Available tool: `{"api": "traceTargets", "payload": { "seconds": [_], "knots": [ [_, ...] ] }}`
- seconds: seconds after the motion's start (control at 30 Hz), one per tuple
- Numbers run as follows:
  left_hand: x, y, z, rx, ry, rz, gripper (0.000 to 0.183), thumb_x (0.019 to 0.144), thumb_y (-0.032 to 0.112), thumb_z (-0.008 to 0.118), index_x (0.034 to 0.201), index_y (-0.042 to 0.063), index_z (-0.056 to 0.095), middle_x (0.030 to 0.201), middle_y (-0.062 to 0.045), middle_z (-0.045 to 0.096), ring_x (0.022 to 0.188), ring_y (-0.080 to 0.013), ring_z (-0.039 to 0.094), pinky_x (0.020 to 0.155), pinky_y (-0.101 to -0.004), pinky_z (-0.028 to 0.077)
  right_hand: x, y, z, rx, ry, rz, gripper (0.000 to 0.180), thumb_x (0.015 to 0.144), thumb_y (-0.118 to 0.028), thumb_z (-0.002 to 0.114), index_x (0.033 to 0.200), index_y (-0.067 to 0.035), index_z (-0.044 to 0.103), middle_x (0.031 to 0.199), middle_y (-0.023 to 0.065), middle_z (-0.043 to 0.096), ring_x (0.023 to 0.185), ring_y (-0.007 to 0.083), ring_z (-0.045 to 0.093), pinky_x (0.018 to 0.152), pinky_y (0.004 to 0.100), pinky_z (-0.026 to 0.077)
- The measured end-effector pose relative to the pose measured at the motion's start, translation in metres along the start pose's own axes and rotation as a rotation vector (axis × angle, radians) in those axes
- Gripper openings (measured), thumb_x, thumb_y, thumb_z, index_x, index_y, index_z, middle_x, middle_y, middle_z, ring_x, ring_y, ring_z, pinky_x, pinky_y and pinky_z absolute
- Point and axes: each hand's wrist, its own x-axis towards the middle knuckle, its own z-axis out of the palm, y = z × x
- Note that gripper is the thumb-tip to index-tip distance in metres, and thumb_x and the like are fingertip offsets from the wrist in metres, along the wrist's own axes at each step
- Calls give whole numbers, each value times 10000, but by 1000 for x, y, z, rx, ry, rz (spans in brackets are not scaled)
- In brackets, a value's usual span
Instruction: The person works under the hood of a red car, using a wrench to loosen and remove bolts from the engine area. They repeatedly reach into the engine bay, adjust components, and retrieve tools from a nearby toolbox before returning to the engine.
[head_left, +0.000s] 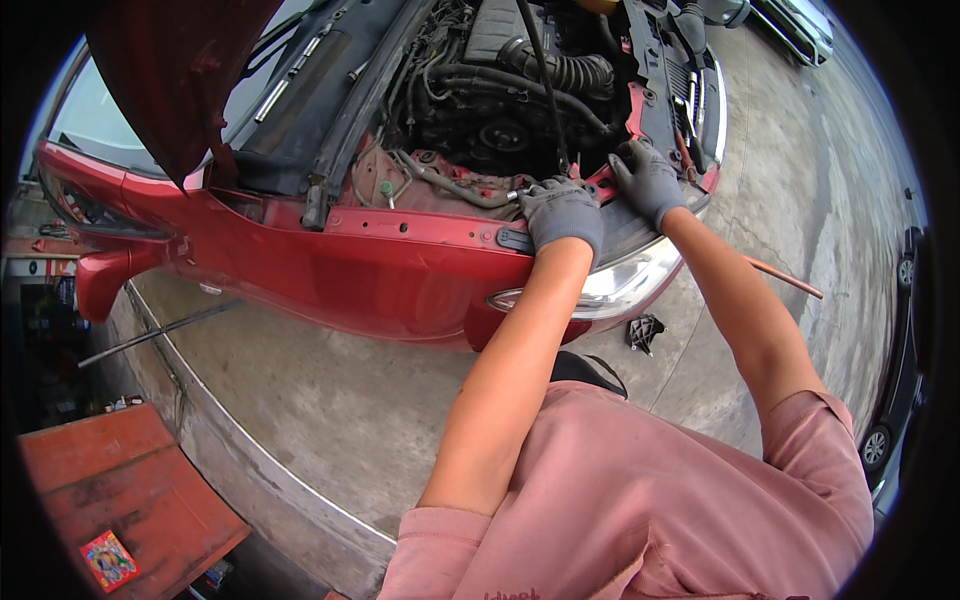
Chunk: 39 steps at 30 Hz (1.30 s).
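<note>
Both hands wear grey work gloves at the front corner of a red car's open engine bay. My left hand (561, 214) lies over the inner fender edge behind the headlight (630, 279), close to a hose end with a metal clamp; what its fingers touch is hidden. On the red front crossmember rests my right hand (646, 180), its fingers curled over the edge and their tips partly hidden. Between the hands stands the lower end of a black hood prop rod (551, 97). Beyond it are a ribbed air intake hose (574, 71) and a dark pulley (504, 136).
Hand tools (686, 142) lie along the front grille edge. A socket extension (271, 101) rests on the cowl by the windshield. On the concrete floor are a black bracket (645, 334) and a copper-coloured bar (787, 277). A metal bar (157, 332) juts out below the fender, near a red cabinet (142, 502).
</note>
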Motion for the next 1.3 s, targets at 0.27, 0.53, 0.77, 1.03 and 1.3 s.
{"api": "traceTargets", "payload": {
  "seconds": [0.27, 0.53, 0.77, 1.03, 1.3],
  "knots": [
    [1, 10, -20, -64, -102, -9, 583, 979, 514, 502, 1354, 76, 587, 1373, -159, 606, 1299, -328, 563, 1060, -486, 437, -74, 13, -57, 438, 471, 253, 225, 1001, -202, 609, 1037, -5, 712, 898, 173, 716, 785, 267, 681, 753, 351, 513],
    [-12, 7, -17, -10, -107, -3, 606, 979, 516, 519, 1301, 7, 583, 1328, -221, 632, 1234, -387, 609, 1020, -494, 483, -541, 112, -81, -114, -182, 1126, 586, 1025, -527, 391, 1025, -74, 762, 1142, 245, 693, 1090, 424, 656, 963, 516, 503],
    [-126, 70, -72, 99, 459, 170, 424, 1007, 292, 525, 1222, -59, 630, 1249, -239, 640, 1143, -370, 622, 932, -473, 518, -1006, -47, -105, -6, 160, 2231, 586, 1047, -459, 370, 1167, 0, 713, 1216, 249, 677, 1148, 419, 649, 1009, 507, 493],
    [-364, 215, 85, -42, 92, 662, 443, 1032, 347, 520, 1268, -21, 594, 1182, -194, 677, 1017, -381, 655, 879, -514, 539, -1158, -167, -63, 258, 677, 2673, 538, 1050, -428, 391, 1139, -11, 719, 1223, 254, 677, 1171, 397, 647, 994, 490, 509],
    [-691, 387, 336, 221, -1126, 1263, 416, 1004, 391, 561, 1169, 11, 604, 1037, -153, 654, 888, -330, 640, 766, -465, 517, -1182, -167, -25, 530, 1076, 2572, 453, 944, -406, 552, 1217, -75, 697, 1232, 235, 680, 1147, 385, 657, 973, 472, 513]
  ]
}}
